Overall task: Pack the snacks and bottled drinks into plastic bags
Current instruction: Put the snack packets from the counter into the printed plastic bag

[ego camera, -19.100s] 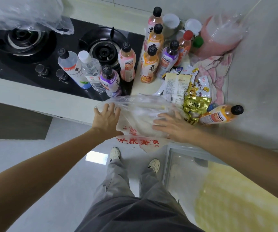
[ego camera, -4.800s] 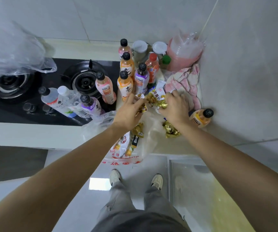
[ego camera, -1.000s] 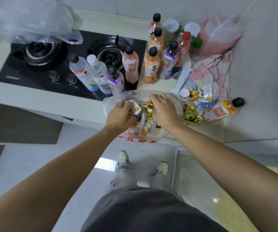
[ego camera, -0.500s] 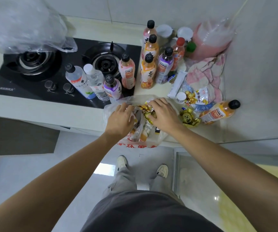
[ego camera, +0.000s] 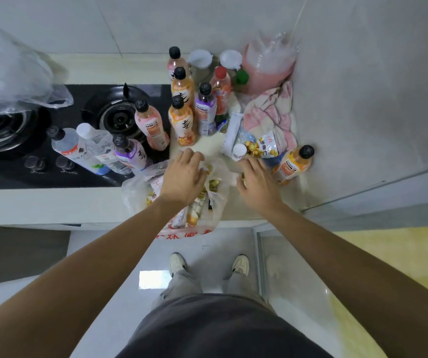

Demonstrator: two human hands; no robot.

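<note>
A clear bag (ego camera: 218, 200) of snacks lies at the counter's six o'clock edge. The left hand (ego camera: 183, 177) rests spread over its mouth, hiding the contents. The right hand (ego camera: 256, 182), at three o'clock beside it, has curled fingers; its grip cannot be told. Bottles (ego camera: 182, 120) stand at twelve.

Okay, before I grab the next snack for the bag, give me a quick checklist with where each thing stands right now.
1. Bag mouth open: ok, the left hand rests on its rim.
2. Right hand free: cannot tell, something gold shows under its fingers.
3. Loose snacks within reach: ok, a snack packet lies just past the right hand.
4. Bag secure on the counter: not ok, its bottom hangs over the edge.
5. Lying bottle out of the way: not ok, it sits right beside the right hand.
</note>
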